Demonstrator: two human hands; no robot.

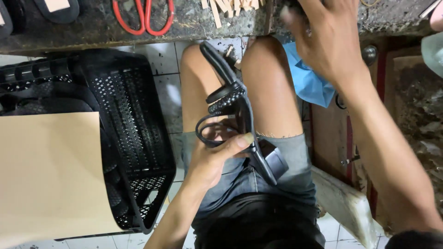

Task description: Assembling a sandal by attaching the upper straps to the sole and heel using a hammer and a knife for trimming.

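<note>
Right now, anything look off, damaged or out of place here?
Nothing is clearly damaged. The left hand holds a black sandal over the lap, its braided strap looping loose. The right hand reaches to the worn workbench, where wooden sticks lie scattered beside red scissors. A blue cloth hangs crumpled underneath.

Glossy black sandal (240, 115), braided strap
</note>
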